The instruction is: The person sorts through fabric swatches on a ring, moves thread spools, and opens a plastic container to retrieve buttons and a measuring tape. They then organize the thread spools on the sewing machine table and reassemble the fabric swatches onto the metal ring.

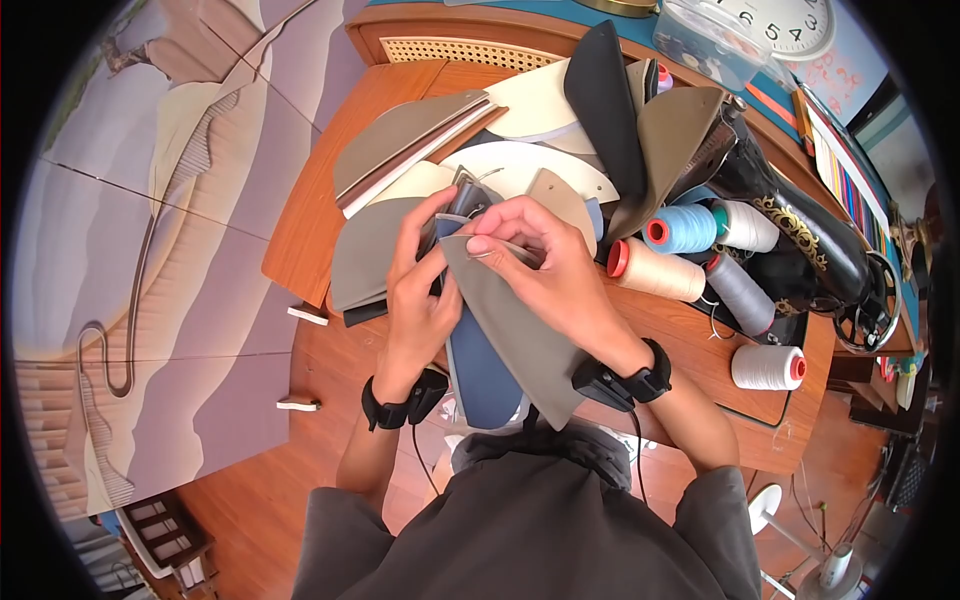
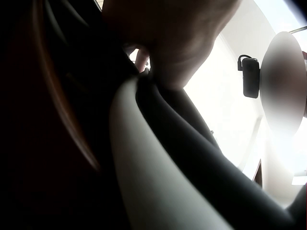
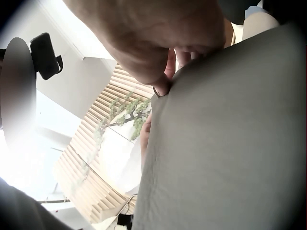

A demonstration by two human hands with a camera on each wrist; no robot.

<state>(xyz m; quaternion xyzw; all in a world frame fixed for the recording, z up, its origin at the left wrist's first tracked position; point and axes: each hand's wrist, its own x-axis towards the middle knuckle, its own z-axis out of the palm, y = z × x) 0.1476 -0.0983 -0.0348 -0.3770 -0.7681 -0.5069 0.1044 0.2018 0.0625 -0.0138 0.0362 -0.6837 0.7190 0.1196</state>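
Two long pieces of material, one grey-olive (image 1: pixel 520 320) and one dark blue (image 1: pixel 478 375), hang from the hands above the table's near edge. My right hand (image 1: pixel 550 270) pinches the top end of the grey-olive piece between thumb and fingers. At the upper end of the pieces, my left hand (image 1: pixel 425 290) grips them from the left, its fingers partly hidden behind the material. In the right wrist view the grey piece (image 3: pixel 230 129) fills the right side under the hand. The left wrist view is dark, with a pale edge (image 2: pixel 139 153) beside a dark one below the hand.
Stacked cut pieces (image 1: pixel 410 150) in grey, cream and brown lie on the wooden table (image 1: pixel 300 235). Thread spools (image 1: pixel 660 270) stand or lie at the right, beside a black sewing machine (image 1: pixel 800 225). A clear plastic box (image 1: pixel 705 45) and a clock (image 1: pixel 790 22) are at the back.
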